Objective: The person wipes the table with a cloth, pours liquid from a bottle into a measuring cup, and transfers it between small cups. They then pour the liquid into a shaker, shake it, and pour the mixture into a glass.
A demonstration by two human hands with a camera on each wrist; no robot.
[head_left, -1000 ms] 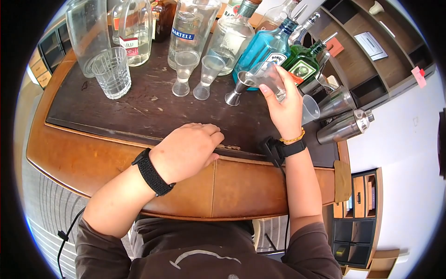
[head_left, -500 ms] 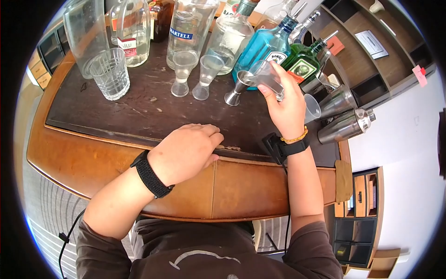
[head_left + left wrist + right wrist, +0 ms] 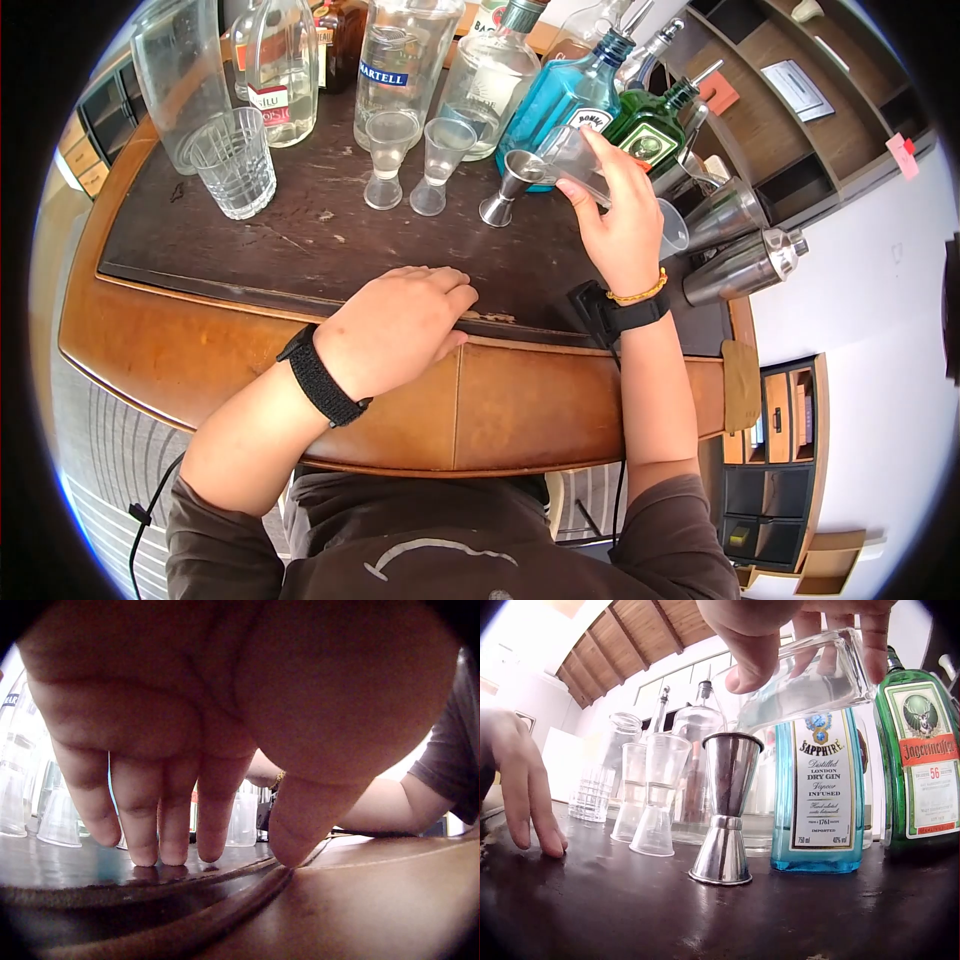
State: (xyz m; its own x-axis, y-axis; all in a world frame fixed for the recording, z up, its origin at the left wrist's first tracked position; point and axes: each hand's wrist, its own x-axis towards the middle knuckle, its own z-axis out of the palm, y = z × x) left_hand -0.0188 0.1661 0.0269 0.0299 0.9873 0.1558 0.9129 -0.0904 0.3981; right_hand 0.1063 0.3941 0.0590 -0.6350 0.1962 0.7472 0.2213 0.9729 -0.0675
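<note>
Glass, clamped in right grip, tilts above jigger; left grip rests unclosed.

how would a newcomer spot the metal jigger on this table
On the dark tabletop, find the blue Sapphire gin bottle. In front of it and slightly left, near the tilted glass in the right hand, stands the jigger. It is shiny, opaque metal, unlike the two see-through waisted cups on its left.

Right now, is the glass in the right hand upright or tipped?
Tipped: the right hand holds the glass sideways, its mouth toward the metal jigger.
</note>
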